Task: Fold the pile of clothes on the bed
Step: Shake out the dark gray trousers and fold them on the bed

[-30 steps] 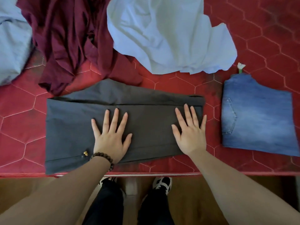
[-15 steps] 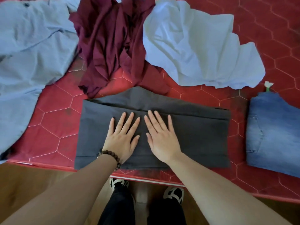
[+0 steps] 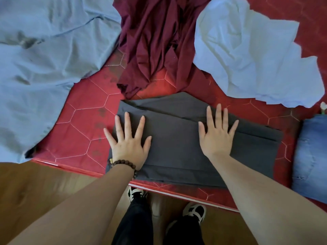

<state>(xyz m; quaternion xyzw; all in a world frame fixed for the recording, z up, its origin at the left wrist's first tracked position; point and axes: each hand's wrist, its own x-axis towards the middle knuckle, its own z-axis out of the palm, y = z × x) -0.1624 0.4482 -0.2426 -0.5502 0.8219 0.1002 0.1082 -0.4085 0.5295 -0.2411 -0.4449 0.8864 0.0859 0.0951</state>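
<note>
Dark grey trousers, folded into a long rectangle, lie near the front edge of the red quilted bed. My left hand, with a bead bracelet at the wrist, presses flat on the trousers' left end, fingers spread. My right hand lies flat on the middle right of the same garment. Behind the trousers lie a crumpled maroon garment and a rumpled white garment. A light blue garment spreads over the left. Folded blue jeans lie at the right edge.
The bed's front edge runs diagonally just below the trousers. Below it is wooden floor, where my shoes and dark trouser legs stand close to the bed. A small white and green object pokes up behind the jeans.
My two hands, side by side in the middle half a second ago, have slid apart along the grey trousers. The view has shifted left, showing more of the light blue garment.
</note>
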